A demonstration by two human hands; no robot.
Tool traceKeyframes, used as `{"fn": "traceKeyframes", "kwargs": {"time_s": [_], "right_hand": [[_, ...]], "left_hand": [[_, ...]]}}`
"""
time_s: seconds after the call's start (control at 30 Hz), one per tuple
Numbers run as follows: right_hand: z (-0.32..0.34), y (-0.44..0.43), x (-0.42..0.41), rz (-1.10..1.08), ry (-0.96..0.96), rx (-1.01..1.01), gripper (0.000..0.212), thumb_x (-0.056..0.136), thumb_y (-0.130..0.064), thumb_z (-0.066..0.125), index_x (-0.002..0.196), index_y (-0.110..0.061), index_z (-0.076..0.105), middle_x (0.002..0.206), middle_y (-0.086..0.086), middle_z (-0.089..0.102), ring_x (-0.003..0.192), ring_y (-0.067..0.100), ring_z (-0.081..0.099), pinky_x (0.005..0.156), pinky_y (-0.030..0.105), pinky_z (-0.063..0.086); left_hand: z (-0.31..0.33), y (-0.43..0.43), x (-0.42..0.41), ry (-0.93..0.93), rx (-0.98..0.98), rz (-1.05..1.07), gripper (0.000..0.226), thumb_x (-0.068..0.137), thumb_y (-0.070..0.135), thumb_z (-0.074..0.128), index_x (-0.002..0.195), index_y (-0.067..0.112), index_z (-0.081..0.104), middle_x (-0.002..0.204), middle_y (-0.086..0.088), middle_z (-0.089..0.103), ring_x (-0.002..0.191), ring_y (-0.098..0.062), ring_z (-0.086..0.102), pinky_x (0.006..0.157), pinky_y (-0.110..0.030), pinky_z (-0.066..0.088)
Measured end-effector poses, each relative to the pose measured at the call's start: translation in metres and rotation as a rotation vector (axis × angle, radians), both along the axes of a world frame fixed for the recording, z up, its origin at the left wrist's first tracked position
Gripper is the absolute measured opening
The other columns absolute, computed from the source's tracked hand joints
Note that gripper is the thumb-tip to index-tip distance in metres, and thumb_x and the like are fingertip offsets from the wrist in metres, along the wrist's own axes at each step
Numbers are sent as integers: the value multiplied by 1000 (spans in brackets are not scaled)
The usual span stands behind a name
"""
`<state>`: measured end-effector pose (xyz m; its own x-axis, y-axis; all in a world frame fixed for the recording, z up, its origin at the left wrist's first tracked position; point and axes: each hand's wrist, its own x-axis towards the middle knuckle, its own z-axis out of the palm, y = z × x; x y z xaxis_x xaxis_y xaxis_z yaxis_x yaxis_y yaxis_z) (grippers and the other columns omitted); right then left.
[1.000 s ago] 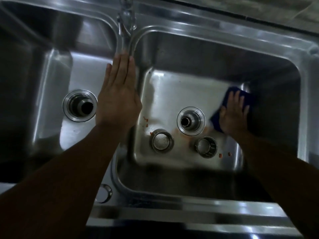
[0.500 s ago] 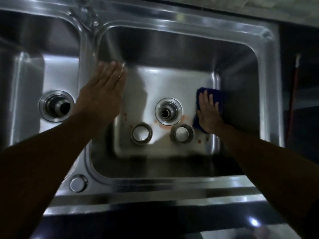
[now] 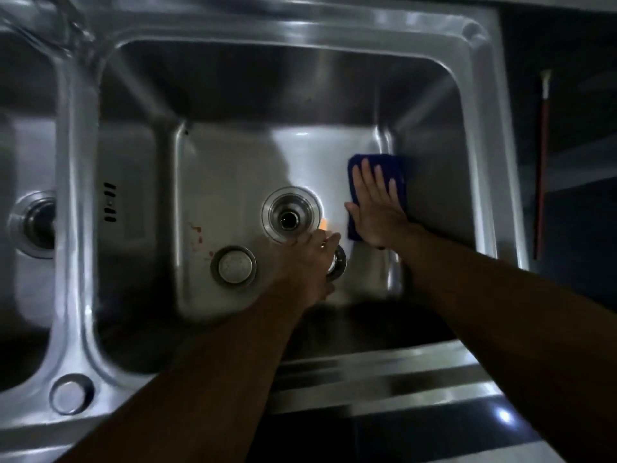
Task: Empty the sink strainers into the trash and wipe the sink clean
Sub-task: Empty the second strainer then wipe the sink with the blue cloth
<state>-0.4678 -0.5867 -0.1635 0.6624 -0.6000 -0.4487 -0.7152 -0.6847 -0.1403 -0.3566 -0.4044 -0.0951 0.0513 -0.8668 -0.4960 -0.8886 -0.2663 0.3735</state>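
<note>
The steel double sink (image 3: 300, 35) fills the view. In the right basin, my right hand (image 3: 377, 208) lies flat with straight fingers on a blue cloth (image 3: 399, 168), pressing it to the floor by the right wall. My left hand (image 3: 307, 262) reaches in and covers most of one strainer (image 3: 340, 262); only that strainer's right rim shows, and the fingers are too blurred to make out a grip. A second strainer (image 3: 234, 265) sits free to the left. The open drain (image 3: 291, 218) is just behind them. Red specks (image 3: 197, 233) and an orange scrap (image 3: 324, 223) mark the floor.
The left basin with its own open drain (image 3: 36, 223) lies across the divider. A faucet base (image 3: 66, 25) stands at the back left, and a round cap (image 3: 70, 392) sits on the front rim. A red-handled stick (image 3: 542, 168) leans in the dark right of the sink.
My left hand left the divider between the basins and dropped into the right basin onto the right strainer. The right hand stays flat on the cloth. The view shifted right and closer.
</note>
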Motion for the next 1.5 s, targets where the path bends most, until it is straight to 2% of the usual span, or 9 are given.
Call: {"fn": "traceKeyframes", "kwargs": {"time_s": [0.13, 0.33, 0.53, 0.67, 0.8, 1.03, 1.2, 1.33, 1.5], "right_hand": [[9, 7, 5, -16, -33, 35, 66, 108, -29, 30, 160, -18, -9, 168, 1, -18, 155, 26, -16, 122, 50, -11], [31, 64, -19, 328, 56, 199, 97, 86, -3, 57, 161, -21, -3, 169, -1, -13, 156, 29, -11, 123, 58, -2], [52, 81, -34, 676, 224, 411, 90, 91, 5, 46, 161, -25, -1, 169, -5, -14, 155, 25, -15, 125, 54, -2], [61, 74, -53, 628, 258, 325, 80, 98, -9, 46, 161, -25, 0, 169, -3, -13, 156, 26, -10, 125, 53, 8], [57, 55, -49, 322, 234, 100, 80, 99, -33, 45, 161, -19, -2, 169, 3, -13, 157, 28, -4, 123, 52, 11], [55, 27, -9, 148, 157, 197, 85, 93, -13, 54, 161, -15, 2, 169, 6, -14, 155, 35, -10, 122, 58, 5], [53, 77, -8, 453, 166, 172, 85, 92, -13, 52, 160, -15, 1, 169, 8, -11, 156, 33, -10, 125, 50, 4], [60, 92, -13, 615, 96, 373, 85, 92, -7, 56, 160, -17, 6, 169, 4, -9, 156, 26, -13, 125, 43, -5], [72, 57, -12, 627, 147, 300, 68, 101, 1, 38, 159, -22, 12, 169, 0, -2, 157, 24, -5, 126, 37, 6]], "left_hand": [[10, 3, -1, 38, -13, 95, 85, 69, 39, 79, 142, 20, 39, 143, -3, 40, 131, -25, 44, 99, -41, 48], [46, 47, 13, 90, -70, 359, 91, 67, 42, 84, 145, 25, 39, 146, 1, 39, 132, -25, 44, 102, -41, 48], [81, 106, 20, 121, -79, 583, 85, 68, 39, 84, 141, 27, 41, 147, 2, 38, 134, -23, 43, 106, -39, 45], [87, 128, 21, 138, -115, 738, 90, 65, 37, 83, 145, 30, 41, 145, 0, 42, 130, -27, 47, 106, -41, 46], [78, 134, 21, 170, -170, 768, 92, 64, 36, 84, 145, 30, 41, 143, 0, 42, 128, -27, 49, 104, -34, 44], [71, 132, 18, 143, -254, 724, 91, 62, 41, 79, 144, 31, 41, 141, 3, 42, 127, -24, 51, 104, -40, 50], [72, 131, 17, 124, -295, 695, 89, 65, 35, 82, 145, 18, 47, 144, -8, 48, 130, -30, 49, 107, -44, 48], [73, 131, 18, 130, -325, 686, 87, 65, 32, 83, 144, 16, 49, 143, -9, 49, 129, -30, 50, 106, -40, 46], [72, 130, 19, 166, -317, 703, 84, 64, 41, 70, 143, 22, 45, 143, 1, 45, 126, -19, 47, 103, -27, 36]]}}
